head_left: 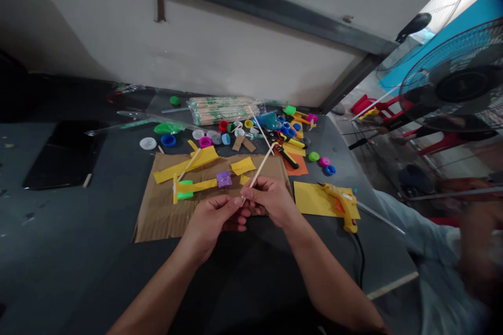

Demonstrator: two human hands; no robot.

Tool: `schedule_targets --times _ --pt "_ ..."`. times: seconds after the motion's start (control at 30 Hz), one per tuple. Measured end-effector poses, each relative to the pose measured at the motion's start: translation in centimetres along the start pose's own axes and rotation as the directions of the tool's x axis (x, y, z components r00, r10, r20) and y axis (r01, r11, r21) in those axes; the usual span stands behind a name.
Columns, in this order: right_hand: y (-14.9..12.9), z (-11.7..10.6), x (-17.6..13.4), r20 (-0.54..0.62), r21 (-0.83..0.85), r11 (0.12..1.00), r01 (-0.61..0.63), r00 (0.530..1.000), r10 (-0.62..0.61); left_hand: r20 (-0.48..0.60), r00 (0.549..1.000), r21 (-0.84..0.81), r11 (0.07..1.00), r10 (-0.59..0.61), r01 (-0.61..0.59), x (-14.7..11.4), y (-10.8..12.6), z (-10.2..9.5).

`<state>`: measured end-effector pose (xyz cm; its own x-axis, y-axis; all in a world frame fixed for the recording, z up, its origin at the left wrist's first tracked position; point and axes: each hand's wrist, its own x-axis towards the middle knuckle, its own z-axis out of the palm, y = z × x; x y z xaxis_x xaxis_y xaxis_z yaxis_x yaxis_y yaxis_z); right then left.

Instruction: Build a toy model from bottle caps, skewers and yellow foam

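Above the cardboard's near edge, my left hand (216,216) and my right hand (272,200) meet, fingers pinched on the lower end of a thin wooden stick (260,170). The stick slants up to the right, past my right thumb. At its upper end it meets or crosses a second pale stick (260,126); whether they are joined I cannot tell. Beneath lies a brown cardboard sheet (157,220). On it, left of my hands, rests a yellow paper strip (202,186) with a green bottle cap (184,190) and a purple cap (223,179).
A yellow glue gun (342,204) lies on yellow paper (308,199) at right, its black cord trailing forward. Yellow-black pliers (288,157), loose bottle caps (205,142) and wrapped chopsticks (220,110) lie behind. A dark phone (58,157) is left. Beyond stands a fan (459,84); someone sits at right.
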<state>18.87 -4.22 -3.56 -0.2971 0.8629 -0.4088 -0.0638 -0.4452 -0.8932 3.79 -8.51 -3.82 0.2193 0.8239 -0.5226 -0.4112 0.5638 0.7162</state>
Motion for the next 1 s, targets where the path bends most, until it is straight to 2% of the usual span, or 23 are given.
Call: schedule_targets --times 0.2,0.4,0.6,0.87,1.0 --pt "-0.4 0.0 0.0 -0.037 0.081 0.997 0.005 0.999 -0.002 0.067 0.998 0.020 1.000 0.014 -0.016 -0.2 0.2 -0.1" --pt "-0.2 0.0 0.0 -0.040 0.069 0.997 -0.019 0.999 0.022 0.002 0.998 0.068 0.996 0.055 -0.055 0.1 -0.3 0.2" --pt "0.1 0.1 0.3 -0.046 0.047 0.998 0.048 0.998 -0.045 -0.080 0.992 0.130 0.988 0.095 -0.084 0.3 -0.4 0.2" --pt "0.6 0.3 0.6 -0.085 -0.038 0.995 0.094 0.992 -0.097 -0.050 0.996 0.150 0.987 0.072 -0.064 0.1 0.1 0.0" --pt "0.9 0.6 0.6 -0.063 -0.031 0.994 0.102 0.993 -0.104 -0.040 0.979 0.293 0.939 0.199 -0.179 0.2 0.0 -0.3"
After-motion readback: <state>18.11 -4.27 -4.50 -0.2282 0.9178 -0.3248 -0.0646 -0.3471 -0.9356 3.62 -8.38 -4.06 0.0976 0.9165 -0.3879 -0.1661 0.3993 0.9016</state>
